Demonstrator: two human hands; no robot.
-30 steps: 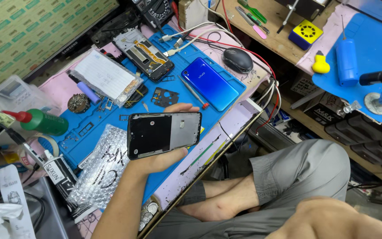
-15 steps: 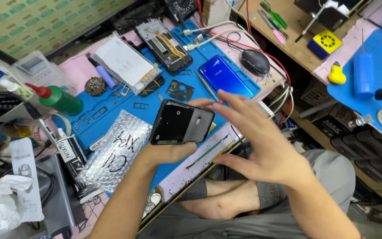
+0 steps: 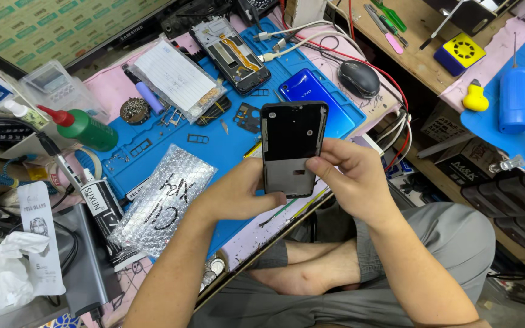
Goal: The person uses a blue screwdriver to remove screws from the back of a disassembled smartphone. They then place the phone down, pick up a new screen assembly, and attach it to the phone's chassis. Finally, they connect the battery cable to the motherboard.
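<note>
Both hands raised together; left [image 3: 244, 197] cupped, right [image 3: 350, 176] pinching.

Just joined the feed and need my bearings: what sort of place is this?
Most likely a phone repair bench: both hands hold a black phone frame over a blue work mat, with an opened phone and a blue back cover nearby.

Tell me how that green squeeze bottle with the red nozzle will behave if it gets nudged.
The green bottle lies on its side beside the blue mat, so it cannot tip further; its round body would probably roll. It looks like soft plastic, likely light and somewhat squashy. The red nozzle seems narrow, so leakage looks unlikely, though I cannot tell whether it is sealed.
</note>
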